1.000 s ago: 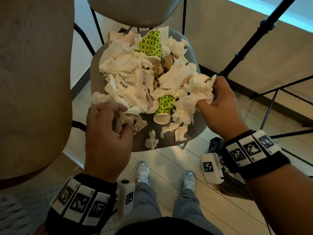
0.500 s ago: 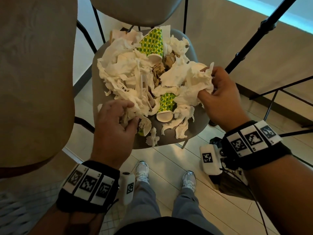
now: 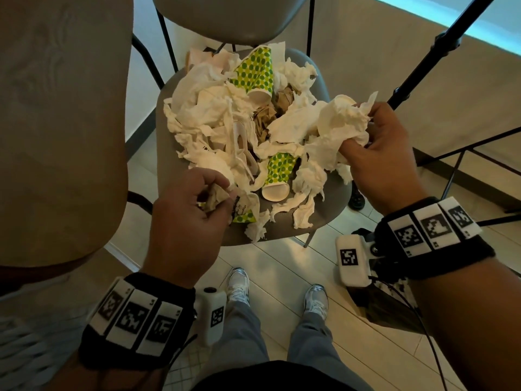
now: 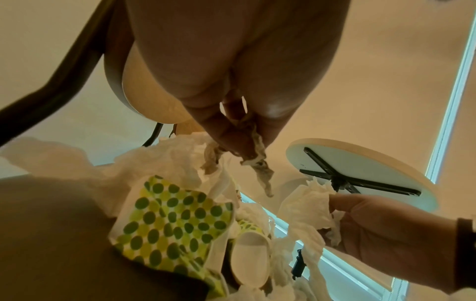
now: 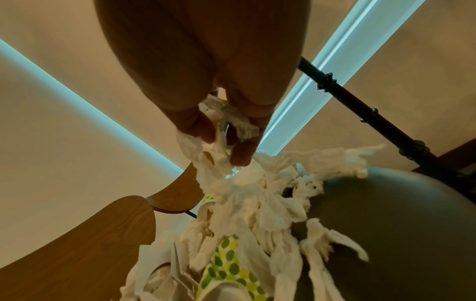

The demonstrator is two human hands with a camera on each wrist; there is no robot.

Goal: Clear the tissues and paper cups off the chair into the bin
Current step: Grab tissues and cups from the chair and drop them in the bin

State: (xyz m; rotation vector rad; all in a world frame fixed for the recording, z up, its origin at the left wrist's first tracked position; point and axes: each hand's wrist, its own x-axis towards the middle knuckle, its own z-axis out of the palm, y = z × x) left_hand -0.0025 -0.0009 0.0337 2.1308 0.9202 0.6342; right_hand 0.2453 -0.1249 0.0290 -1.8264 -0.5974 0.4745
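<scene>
A grey chair seat [image 3: 327, 213] holds a heap of crumpled white tissues [image 3: 214, 117] and green-dotted paper cups: one at the back [image 3: 255, 73], one lying in the middle [image 3: 277, 176], a flattened one at the front left [image 3: 244, 217]. My left hand [image 3: 194, 213] grips a brownish crumpled tissue [image 3: 217, 194] at the heap's front left edge; this tissue [image 4: 255, 156] hangs from the left fingers [image 4: 229, 134]. My right hand [image 3: 380, 153] grips a big wad of white tissues [image 3: 341, 122] at the heap's right side; strands [image 5: 247, 193] trail down to the pile.
A wooden table top [image 3: 56, 122] sits close on the left. A second chair [image 3: 225, 18] stands behind. A black tripod leg [image 3: 423, 52] slants at the right, with black metal legs [image 3: 465, 148] beyond. My feet [image 3: 277, 292] are on the tiled floor below the seat.
Both hands have moved up and inward over the seat, bunching the tissues toward the middle. The right hand's wad has lifted higher; the left hand keeps its hold on the brownish tissue.
</scene>
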